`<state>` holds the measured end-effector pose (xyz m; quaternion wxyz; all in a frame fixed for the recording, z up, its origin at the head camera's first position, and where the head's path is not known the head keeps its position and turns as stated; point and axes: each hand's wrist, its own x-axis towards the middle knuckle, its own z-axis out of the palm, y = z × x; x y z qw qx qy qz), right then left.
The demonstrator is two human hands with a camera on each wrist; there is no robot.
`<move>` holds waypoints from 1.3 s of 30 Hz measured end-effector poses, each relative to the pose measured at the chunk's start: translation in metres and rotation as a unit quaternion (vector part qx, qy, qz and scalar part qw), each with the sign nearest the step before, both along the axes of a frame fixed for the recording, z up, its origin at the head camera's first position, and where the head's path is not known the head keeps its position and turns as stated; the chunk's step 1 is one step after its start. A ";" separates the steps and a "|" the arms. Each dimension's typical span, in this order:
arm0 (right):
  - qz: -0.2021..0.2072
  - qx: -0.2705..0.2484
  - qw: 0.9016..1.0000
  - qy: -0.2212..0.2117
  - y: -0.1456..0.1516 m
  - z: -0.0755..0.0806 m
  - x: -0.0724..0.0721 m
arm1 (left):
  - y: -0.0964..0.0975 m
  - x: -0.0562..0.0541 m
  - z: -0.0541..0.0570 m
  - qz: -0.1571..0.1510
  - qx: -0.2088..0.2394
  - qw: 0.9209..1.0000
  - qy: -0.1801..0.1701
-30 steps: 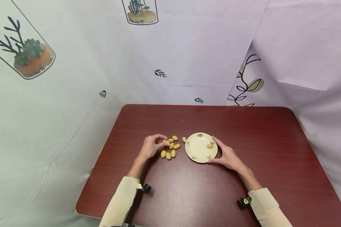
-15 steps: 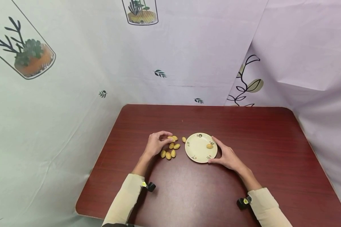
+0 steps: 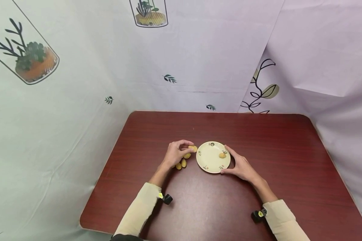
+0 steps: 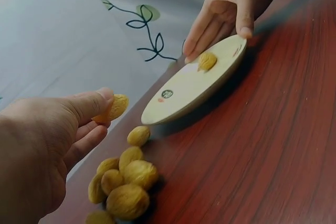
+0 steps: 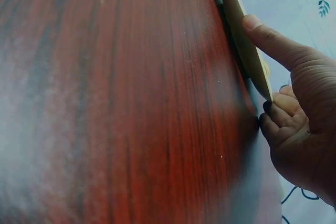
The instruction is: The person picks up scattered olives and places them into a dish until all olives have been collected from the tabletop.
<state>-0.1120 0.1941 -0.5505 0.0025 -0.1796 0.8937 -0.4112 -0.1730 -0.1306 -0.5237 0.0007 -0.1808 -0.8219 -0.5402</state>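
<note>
My left hand (image 3: 175,154) pinches a wrinkled yellow oval piece (image 4: 118,106), which looks like dried fruit, between thumb and fingers. It hangs just left of the rim of a round cream plate (image 3: 209,160) with small printed motifs. On the plate's right side lies one similar yellow piece (image 3: 222,155). My right hand (image 3: 242,166) holds the plate's right edge, thumb at the near rim and fingers at the far rim. More yellow pieces (image 4: 127,201) are bunched on the table below my left hand, which partly hides them in the head view.
The dark red wood-grain table (image 3: 199,207) has rounded far corners. Pale cloth (image 3: 181,60) printed with plants and leaves hangs behind it and along both sides. Each wrist carries a small black camera (image 3: 167,199).
My left hand has moved right from the bunch towards the plate, taking a yellow piece along. The right hand and the plate have stayed in place.
</note>
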 end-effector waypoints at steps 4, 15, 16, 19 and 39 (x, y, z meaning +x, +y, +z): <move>-0.001 0.001 1.000 -0.003 0.000 0.000 0.000 | 0.008 -0.001 -0.001 -0.010 -0.001 1.000 0.004; -0.001 -0.001 1.000 0.009 0.001 0.000 0.000 | 0.032 0.000 -0.004 -0.032 0.018 0.999 -0.010; -0.001 -0.002 1.000 0.007 0.001 0.000 0.000 | 0.035 0.001 -0.004 -0.033 0.016 0.999 -0.011; -0.002 -0.001 1.000 0.005 0.001 0.000 0.000 | 0.042 0.003 -0.005 -0.037 0.013 0.999 -0.013; -0.001 0.000 1.000 0.014 0.001 -0.004 0.000 | 0.082 0.011 -0.020 -0.056 -0.014 0.998 -0.011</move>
